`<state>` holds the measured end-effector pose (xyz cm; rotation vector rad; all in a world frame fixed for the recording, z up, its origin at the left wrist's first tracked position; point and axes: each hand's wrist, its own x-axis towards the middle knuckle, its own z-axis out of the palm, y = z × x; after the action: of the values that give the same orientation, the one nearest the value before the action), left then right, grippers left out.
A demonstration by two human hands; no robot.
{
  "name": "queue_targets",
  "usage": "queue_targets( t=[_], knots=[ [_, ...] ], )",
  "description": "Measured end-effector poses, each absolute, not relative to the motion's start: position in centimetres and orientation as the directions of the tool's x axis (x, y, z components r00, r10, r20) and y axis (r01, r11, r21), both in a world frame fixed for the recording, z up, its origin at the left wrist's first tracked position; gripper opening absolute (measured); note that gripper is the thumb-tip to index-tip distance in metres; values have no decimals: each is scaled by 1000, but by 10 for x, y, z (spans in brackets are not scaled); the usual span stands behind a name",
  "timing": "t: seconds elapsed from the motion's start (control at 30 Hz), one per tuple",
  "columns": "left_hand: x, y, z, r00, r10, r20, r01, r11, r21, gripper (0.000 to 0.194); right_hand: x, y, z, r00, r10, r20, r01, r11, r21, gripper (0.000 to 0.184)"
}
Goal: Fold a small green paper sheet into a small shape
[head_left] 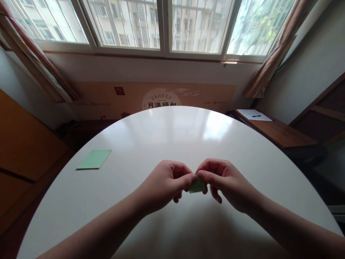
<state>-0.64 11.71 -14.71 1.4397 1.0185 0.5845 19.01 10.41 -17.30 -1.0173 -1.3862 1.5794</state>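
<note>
A small folded piece of green paper (196, 186) is held just above the round white table (161, 136), near its front middle. My left hand (165, 183) pinches the paper's left side with thumb and fingers curled. My right hand (223, 181) pinches its top right corner, fingers closed over it. The two hands meet at the paper, and most of it is hidden behind the fingertips.
A flat stack of green paper sheets (94, 159) lies on the table's left side. A wooden side desk (275, 129) with a white sheet and pen (254, 115) stands at the right. Windows and curtains run behind the table.
</note>
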Motion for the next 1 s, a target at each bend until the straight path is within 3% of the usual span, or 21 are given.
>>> queue_targets(
  t=[0.4,0.6,1.0],
  knots=[
    [0,108,-153,423,895,-143,130,96,987,19,185,99,-173,-218,976,24,-114,-1,-994,26],
    [2,107,-154,360,925,-121,50,111,993,20,184,95,-172,-232,972,31,-118,4,-993,22],
    [-1,108,-151,400,896,-192,-12,214,977,18,185,98,-176,-259,959,117,-164,76,-984,17]
  ],
)
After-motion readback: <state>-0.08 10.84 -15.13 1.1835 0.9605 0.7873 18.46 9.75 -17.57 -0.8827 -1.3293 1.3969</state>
